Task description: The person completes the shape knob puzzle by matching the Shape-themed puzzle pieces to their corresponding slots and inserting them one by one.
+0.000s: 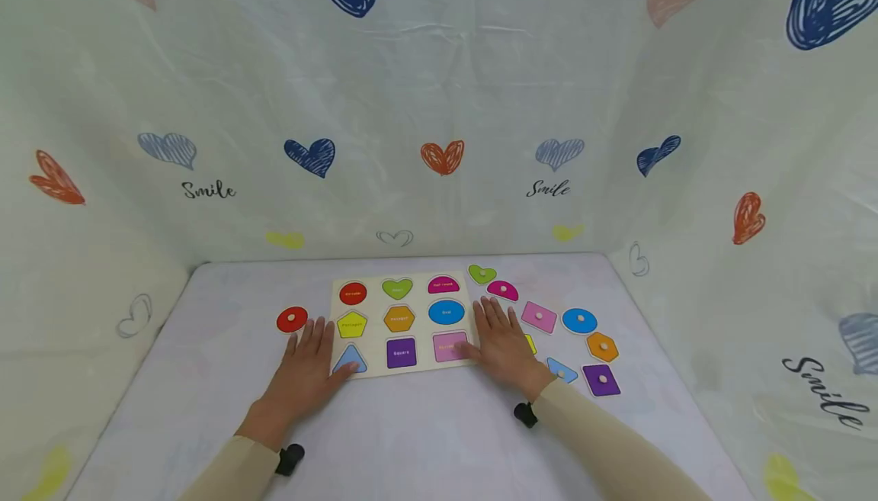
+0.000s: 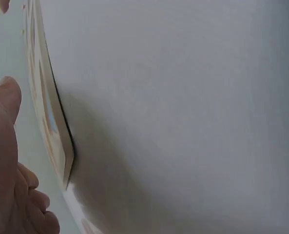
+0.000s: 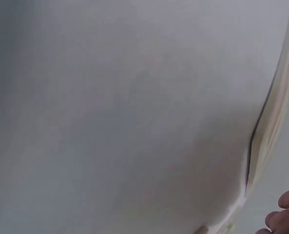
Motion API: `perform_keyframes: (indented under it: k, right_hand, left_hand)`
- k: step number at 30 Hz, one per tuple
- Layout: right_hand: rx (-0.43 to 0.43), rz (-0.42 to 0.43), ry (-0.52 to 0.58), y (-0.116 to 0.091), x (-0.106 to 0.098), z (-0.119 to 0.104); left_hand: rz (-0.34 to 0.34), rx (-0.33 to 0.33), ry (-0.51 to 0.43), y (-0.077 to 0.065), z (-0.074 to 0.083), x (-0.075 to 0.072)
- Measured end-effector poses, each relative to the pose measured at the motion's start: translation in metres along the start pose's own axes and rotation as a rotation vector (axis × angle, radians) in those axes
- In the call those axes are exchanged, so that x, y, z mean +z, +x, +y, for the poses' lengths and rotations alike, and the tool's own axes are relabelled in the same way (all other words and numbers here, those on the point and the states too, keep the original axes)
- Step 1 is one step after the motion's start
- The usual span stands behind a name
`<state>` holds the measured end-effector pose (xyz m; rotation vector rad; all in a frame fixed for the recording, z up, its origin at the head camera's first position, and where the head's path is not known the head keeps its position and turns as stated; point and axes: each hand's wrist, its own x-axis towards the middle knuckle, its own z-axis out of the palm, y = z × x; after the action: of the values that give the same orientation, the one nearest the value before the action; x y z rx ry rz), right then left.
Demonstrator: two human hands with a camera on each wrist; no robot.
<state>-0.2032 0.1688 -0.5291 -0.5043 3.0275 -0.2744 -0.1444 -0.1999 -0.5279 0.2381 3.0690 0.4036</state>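
A white counter (image 1: 425, 440) stands against a pale sheet (image 1: 473, 89) that rises behind it and along both sides, printed with hearts in blue, orange, pink and yellow, and with the word "Smile" three times.

On the counter lies one cream board (image 1: 376, 348), flat, with nine coloured shapes (image 1: 401, 352) in three rows of three. Nine loose pieces lie off it. One, a red disc (image 1: 292, 319), is just beyond the left hand (image 1: 305, 371). The other eight are to the board's right: a green heart (image 1: 482, 274), a magenta half-round (image 1: 503, 290), a pink rectangle (image 1: 539, 317), a blue oval (image 1: 579, 321), an orange hexagon (image 1: 603, 347), a purple square (image 1: 601, 380), a light blue triangle (image 1: 562, 370), and a yellow piece (image 1: 530, 344) mostly hidden by the right hand (image 1: 504, 341).

The two hands flank the board. The left fingers (image 1: 315, 337) are extended and close together along its left edge, the thumb over its lower left corner. The right fingers (image 1: 492, 314) are straight and slightly spread along its right edge, the thumb over its lower right shape. Neither hand grips anything; whether the thumbs touch the board I cannot tell. There are two beige sleeves (image 1: 610, 440), and one black device (image 1: 289, 459) at each wrist.
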Motion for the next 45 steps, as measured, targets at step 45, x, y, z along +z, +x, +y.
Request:
perform_keyframes:
  k: [45]
  right_hand:
    - [-0.123,-0.200,-0.149,-0.040,0.006,-0.014]
  left_hand:
    - [-0.221,-0.036,0.039,-0.018,0.023,0.005]
